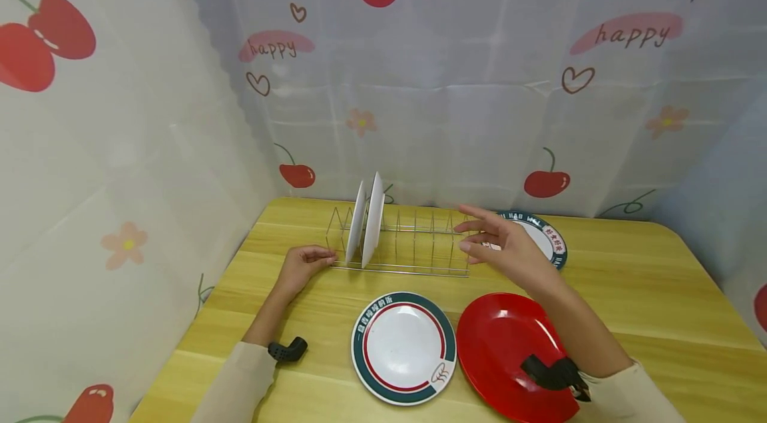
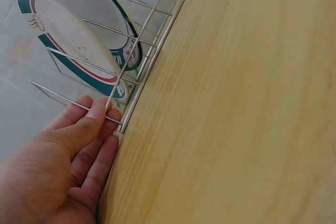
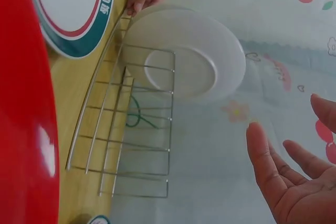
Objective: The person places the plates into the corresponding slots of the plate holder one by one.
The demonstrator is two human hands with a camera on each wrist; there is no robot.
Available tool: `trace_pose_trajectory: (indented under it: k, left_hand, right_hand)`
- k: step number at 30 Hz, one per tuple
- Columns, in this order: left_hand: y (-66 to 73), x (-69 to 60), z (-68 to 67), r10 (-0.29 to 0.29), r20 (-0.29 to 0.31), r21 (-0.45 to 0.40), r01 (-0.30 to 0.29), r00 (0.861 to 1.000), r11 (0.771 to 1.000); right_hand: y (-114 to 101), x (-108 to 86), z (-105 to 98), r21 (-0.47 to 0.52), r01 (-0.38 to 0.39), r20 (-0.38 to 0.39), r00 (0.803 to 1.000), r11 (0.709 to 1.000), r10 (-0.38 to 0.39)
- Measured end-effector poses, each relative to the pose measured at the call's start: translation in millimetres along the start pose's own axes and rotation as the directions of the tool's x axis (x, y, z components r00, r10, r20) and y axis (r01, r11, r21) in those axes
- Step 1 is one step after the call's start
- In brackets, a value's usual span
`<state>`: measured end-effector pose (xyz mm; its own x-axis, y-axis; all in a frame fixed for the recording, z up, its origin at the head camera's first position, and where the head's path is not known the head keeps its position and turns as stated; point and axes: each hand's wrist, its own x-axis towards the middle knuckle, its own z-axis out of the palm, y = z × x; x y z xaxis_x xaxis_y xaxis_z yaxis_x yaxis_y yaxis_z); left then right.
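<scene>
A wire dish rack (image 1: 413,272) stands toward the back of the table. Two plates are upright in its left part: a nearer-left one (image 1: 356,223) and a larger one (image 1: 374,220) beside it. My left hand (image 1: 302,270) pinches the wire at the rack's left end; in the left wrist view its thumb (image 2: 93,119) lies against the wire. Off the rack's right end, my right hand (image 1: 503,243) is raised with fingers spread and nothing in it. Behind that hand lies a green-rimmed plate (image 1: 556,246), partly hidden.
A white plate with a green rim (image 1: 404,346) lies flat in front of the rack. To its right lies a red plate (image 1: 500,350), partly covered by my right forearm. A cherry-printed curtain (image 1: 431,130) hangs behind and at the sides of the wooden table (image 1: 323,336).
</scene>
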<state>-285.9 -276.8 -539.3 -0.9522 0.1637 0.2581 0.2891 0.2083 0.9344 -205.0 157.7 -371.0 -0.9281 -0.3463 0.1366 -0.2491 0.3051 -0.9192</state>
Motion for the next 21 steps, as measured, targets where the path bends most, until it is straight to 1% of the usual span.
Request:
trace_pose_trajectory:
  k: [5,10,12,17,21]
  left_hand:
    - [-2.8,0.3,-1.3,0.016,0.001,0.004,-0.016,1.000,1.000]
    - [-2.6,0.3,-0.3,0.016,0.004,0.012,-0.016,1.000,1.000]
    - [-2.4,0.8,-0.5,0.016,0.005,0.008,-0.016,1.000,1.000]
    - [-4.5,1.4,-0.7,0.039,0.005,0.005,-0.039,0.999,0.999]
    - [-6.4,0.7,-0.3,0.038,0.002,0.006,-0.038,0.999,0.999]
  right_hand:
    - [11.4,-28.6,-16.1,-0.035,-0.010,-0.040,0.999,0.999,0.008]
    - [25.0,-53.4,-32.3,-0.057,-0.058,-0.056,0.997,0.997,0.055]
    - [30.4,-60.4,-38.0,-0.069,-0.082,-0.054,0.995,0.994,0.079]
    - [44.4,-71.8,-47.3,-0.080,-0.136,-0.041,0.990,0.987,0.133]
    - [55.9,-79.0,-51.1,-0.100,-0.151,-0.049,0.988,0.984,0.146]
